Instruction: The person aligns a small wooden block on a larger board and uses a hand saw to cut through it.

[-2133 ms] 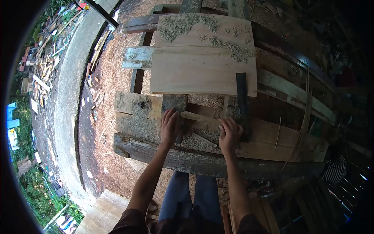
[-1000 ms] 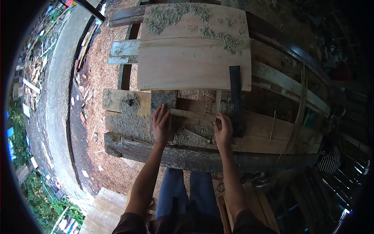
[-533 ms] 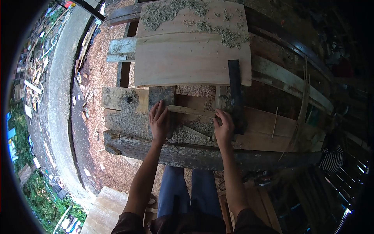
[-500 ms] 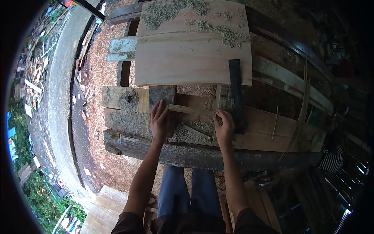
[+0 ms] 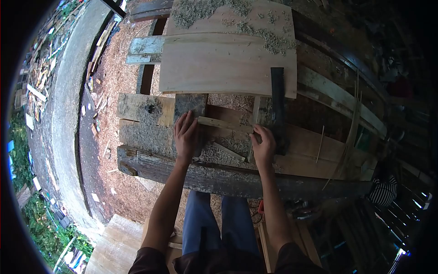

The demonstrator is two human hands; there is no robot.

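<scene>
A short wooden strip [image 5: 223, 123] lies crosswise between my two hands, above the shavings-covered bench. My left hand [image 5: 185, 137] is at its left end, fingers stretched and slightly apart over a dark wood block [image 5: 191, 102]; its thumb is mostly hidden. At the right end, my right hand [image 5: 263, 144] pinches the strip between thumb and fingers. Just beyond my right hand a handsaw [image 5: 277, 86] lies with its dark blade across the edge of a wide board [image 5: 219, 64]. A thin wood sliver [image 5: 228, 150] rests on the shavings between my forearms.
A thick weathered beam [image 5: 219, 180] runs along the bench's near side. Piles of shavings [image 5: 196, 13] cover the wide board's far part. Long thin strips [image 5: 351, 123] lean at the right, near a person in striped clothing [image 5: 384, 189]. Scrap wood lies beyond a concrete kerb [image 5: 64, 123].
The view has shifted slightly, so the bench appears a little higher and tilted. Both hands keep nearly the same places at the strip's ends.
</scene>
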